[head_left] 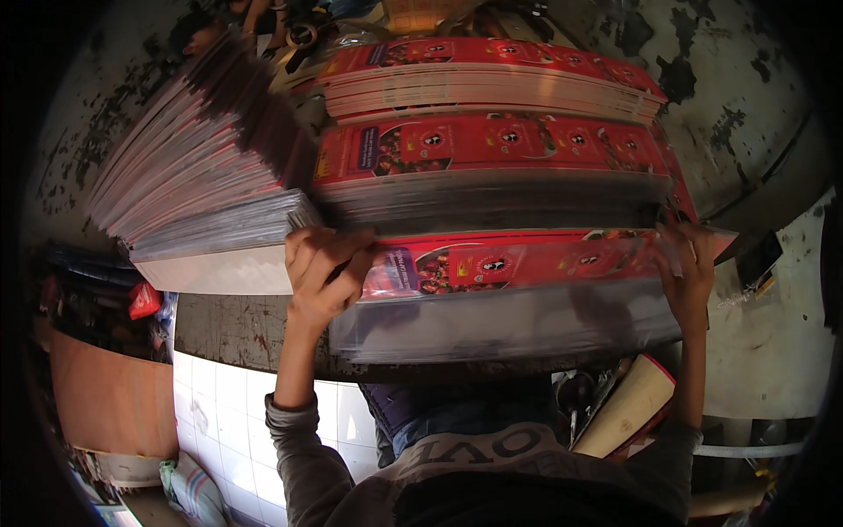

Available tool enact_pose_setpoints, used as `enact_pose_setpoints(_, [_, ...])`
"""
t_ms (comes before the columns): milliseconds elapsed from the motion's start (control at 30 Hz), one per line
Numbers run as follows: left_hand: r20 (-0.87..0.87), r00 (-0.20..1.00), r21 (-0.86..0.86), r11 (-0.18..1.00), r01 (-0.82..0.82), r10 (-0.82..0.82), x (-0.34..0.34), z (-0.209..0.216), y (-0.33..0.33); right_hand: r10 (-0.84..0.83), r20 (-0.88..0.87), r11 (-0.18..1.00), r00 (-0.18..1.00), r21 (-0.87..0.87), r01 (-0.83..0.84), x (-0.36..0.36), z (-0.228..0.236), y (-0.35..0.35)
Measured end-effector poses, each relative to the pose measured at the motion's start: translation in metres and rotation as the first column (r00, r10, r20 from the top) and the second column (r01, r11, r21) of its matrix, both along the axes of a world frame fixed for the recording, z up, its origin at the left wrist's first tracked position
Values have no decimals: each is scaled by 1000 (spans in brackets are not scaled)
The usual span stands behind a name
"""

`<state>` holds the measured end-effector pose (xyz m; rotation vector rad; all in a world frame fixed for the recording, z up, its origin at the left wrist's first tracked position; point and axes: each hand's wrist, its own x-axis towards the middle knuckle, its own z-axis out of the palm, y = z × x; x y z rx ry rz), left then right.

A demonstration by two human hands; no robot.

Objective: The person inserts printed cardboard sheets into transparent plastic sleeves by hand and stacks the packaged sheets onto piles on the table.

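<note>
In front of me lies a red printed sheet (536,263) with small food pictures, on top of a stack of clear plastic sheets (492,321) near the table's front edge. My left hand (327,268) closes its fingers on the sheet's upper left corner. At the upper right corner my right hand (687,263) pinches the same sheet, its fingertips slightly blurred. Just beyond stands a thick stack of red printed sheets (492,149). To the left a tall, fanned-out pile of sheets (193,158) leans beside a bundle with greyish plastic edges (228,228).
Another red stack (500,57) stands farther back. The dark worktable (237,334) has worn, scratched paint. Below it are a white tiled floor (233,404), a brown board (114,395) and, at right, a rolled tan sheet (628,408). Part of another person (255,18) shows at the far left.
</note>
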<state>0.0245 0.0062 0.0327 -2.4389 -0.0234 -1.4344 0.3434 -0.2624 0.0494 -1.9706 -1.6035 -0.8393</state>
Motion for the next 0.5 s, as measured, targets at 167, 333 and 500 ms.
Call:
enact_pose_setpoints(167, [-5,1000,39,999,-11,11,-6,-3,-3,122,-22,992,992,31,-121,3,0,2])
enact_pose_setpoints(333, [33,998,96,994,-58,55,-9,-4,-6,150,-74,989,986,21,-149,2,3,7])
enact_pose_setpoints(500, [-2,999,14,999,-53,53,-10,-3,-5,234,-67,972,970,57,-230,4,9,8])
